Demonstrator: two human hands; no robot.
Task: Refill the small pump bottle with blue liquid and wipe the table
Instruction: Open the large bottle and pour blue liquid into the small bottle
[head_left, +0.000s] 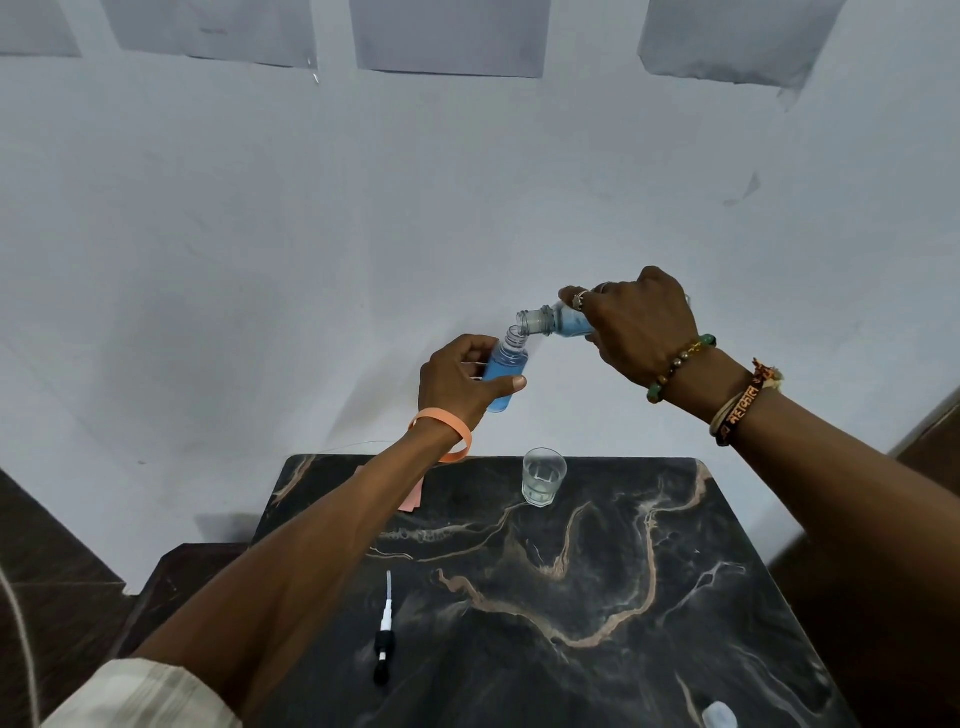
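My left hand (460, 379) grips a small clear bottle (505, 371), nearly full of blue liquid, held up in the air above the far edge of the table and tilted slightly right. My right hand (636, 325) holds a second clear bottle (553, 322) with blue liquid, tipped almost on its side. Its open mouth sits just above the small bottle's open neck. The black pump head (384, 642) with its white tube lies on the black marble table (597, 597) near the front left.
A glass of clear liquid (543, 475) stands near the table's far edge. A pink cloth or paper (413, 499) shows partly under my left forearm. A pale cap-like object (719, 716) lies at the front right edge. A white wall rises behind the table.
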